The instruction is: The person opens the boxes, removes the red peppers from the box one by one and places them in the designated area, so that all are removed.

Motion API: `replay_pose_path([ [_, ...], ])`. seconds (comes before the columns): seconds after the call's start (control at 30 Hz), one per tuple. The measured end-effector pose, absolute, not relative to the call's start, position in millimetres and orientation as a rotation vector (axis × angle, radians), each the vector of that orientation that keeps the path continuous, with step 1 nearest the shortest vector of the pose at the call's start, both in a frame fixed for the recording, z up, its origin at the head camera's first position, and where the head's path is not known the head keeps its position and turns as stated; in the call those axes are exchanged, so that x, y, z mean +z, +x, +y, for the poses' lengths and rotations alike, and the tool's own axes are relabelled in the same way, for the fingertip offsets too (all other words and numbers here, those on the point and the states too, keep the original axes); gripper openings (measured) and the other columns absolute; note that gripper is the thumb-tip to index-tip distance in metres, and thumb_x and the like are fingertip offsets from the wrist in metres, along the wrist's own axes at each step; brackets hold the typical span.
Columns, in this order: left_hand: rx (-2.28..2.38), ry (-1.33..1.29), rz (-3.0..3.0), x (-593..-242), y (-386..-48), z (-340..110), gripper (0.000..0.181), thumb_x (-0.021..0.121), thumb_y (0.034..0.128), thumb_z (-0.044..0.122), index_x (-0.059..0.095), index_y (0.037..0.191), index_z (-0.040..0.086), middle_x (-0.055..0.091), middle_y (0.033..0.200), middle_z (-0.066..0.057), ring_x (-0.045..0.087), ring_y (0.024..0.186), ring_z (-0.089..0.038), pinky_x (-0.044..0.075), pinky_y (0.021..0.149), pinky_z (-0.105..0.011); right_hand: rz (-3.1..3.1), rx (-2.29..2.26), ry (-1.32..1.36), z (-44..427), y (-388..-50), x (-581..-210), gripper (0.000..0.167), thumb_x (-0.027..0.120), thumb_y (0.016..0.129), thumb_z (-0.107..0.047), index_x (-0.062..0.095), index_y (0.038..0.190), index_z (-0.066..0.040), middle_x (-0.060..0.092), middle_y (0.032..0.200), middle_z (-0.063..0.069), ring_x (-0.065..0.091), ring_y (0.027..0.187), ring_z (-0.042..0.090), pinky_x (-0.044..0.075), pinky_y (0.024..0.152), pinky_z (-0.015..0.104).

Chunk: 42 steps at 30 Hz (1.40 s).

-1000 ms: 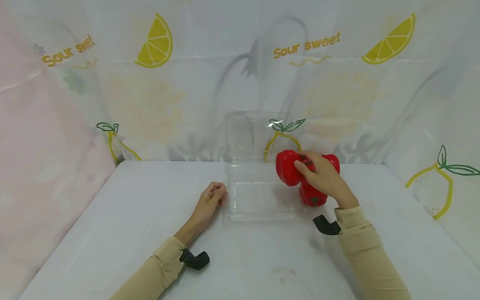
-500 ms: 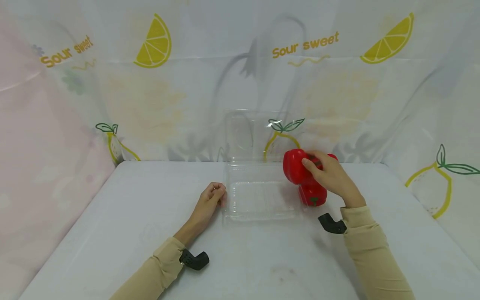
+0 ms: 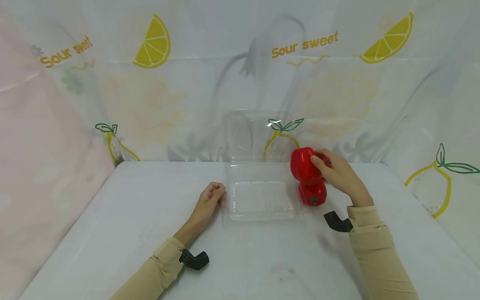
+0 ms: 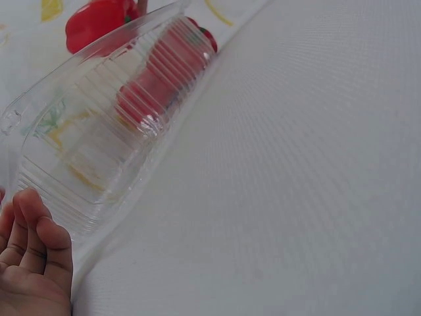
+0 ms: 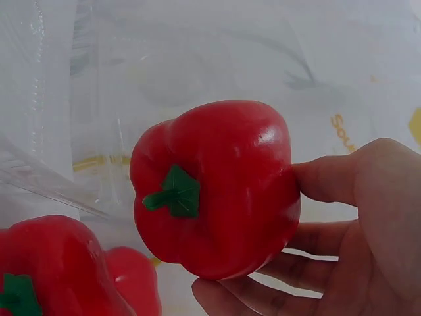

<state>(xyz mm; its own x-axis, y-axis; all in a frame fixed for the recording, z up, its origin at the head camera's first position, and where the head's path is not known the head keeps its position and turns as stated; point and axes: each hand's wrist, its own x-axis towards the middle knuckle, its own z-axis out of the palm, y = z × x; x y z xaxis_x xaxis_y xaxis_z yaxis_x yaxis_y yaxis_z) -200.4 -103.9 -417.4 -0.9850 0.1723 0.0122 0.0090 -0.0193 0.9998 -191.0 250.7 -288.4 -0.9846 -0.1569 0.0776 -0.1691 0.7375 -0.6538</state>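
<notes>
In the head view my right hand (image 3: 339,175) holds a red bell pepper (image 3: 303,164) between thumb and fingers, raised above another red bell pepper (image 3: 313,193). Its green stem (image 5: 176,193) faces left in the right wrist view, with the fingers around its far side. An open clear plastic clamshell container (image 3: 262,198) lies on the table, its lid (image 3: 258,135) standing up at the back. My left hand (image 3: 211,200) pinches the container's left rim with curled fingers; the exact contact is hard to see. The lower pepper is by the container's right wall.
More red peppers (image 5: 135,280) sit low beside the container, partly hidden. The white table (image 3: 150,225) ends at a printed curtain (image 3: 187,96) behind the lid. Black wrist cameras (image 3: 195,259) are on both sleeves.
My right hand has carried the held pepper to the right, from over the container's right side to its right edge, turning it upright. The left hand and container stay still.
</notes>
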Motion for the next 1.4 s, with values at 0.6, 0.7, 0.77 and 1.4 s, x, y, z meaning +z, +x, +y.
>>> replay_pose_path([
  [0.6,2.155,0.199,2.12,-414.7,-198.9,-103.5,0.018,0.046,0.1,0.021,0.048,0.106,0.004,0.052,0.077,-0.001,0.048,0.07,-0.011,0.041,0.067,-0.021,-2.95,1.049,0.216,268.4,-188.5,-284.2,0.06,0.037,0.099,-0.045,0.039,0.139,0.0,0.051,0.128,0.024,0.052,0.11,0.037,0.049,0.088,0.051],
  [0.7,2.152,0.199,2.118,-415.5,-199.3,-103.7,0.02,0.046,0.1001,0.022,0.048,0.107,0.003,0.051,0.077,-0.001,0.048,0.07,-0.011,0.041,0.066,-0.021,-2.971,1.038,0.207,270.1,-187.5,-283.5,0.06,0.037,0.099,-0.045,0.039,0.139,0.0,0.05,0.128,0.024,0.051,0.111,0.038,0.048,0.089,0.052],
  [0.77,2.151,0.199,2.116,-415.9,-199.5,-103.9,0.021,0.046,0.1001,0.022,0.048,0.107,0.003,0.051,0.077,-0.001,0.048,0.071,-0.012,0.041,0.067,-0.021,-2.985,1.025,0.199,271.6,-186.9,-283.1,0.06,0.037,0.099,-0.045,0.039,0.139,-0.001,0.05,0.128,0.023,0.051,0.11,0.037,0.048,0.088,0.051],
  [1.4,2.15,0.227,2.119,-414.7,-197.7,-103.8,0.017,0.045,0.1005,0.021,0.048,0.106,0.004,0.051,0.074,-0.001,0.048,0.069,-0.012,0.041,0.066,-0.022,-3.003,1.058,0.161,298.7,-183.7,-283.0,0.059,0.037,0.1,-0.042,0.038,0.138,0.003,0.049,0.127,0.025,0.054,0.105,0.036,0.053,0.08,0.036],
])
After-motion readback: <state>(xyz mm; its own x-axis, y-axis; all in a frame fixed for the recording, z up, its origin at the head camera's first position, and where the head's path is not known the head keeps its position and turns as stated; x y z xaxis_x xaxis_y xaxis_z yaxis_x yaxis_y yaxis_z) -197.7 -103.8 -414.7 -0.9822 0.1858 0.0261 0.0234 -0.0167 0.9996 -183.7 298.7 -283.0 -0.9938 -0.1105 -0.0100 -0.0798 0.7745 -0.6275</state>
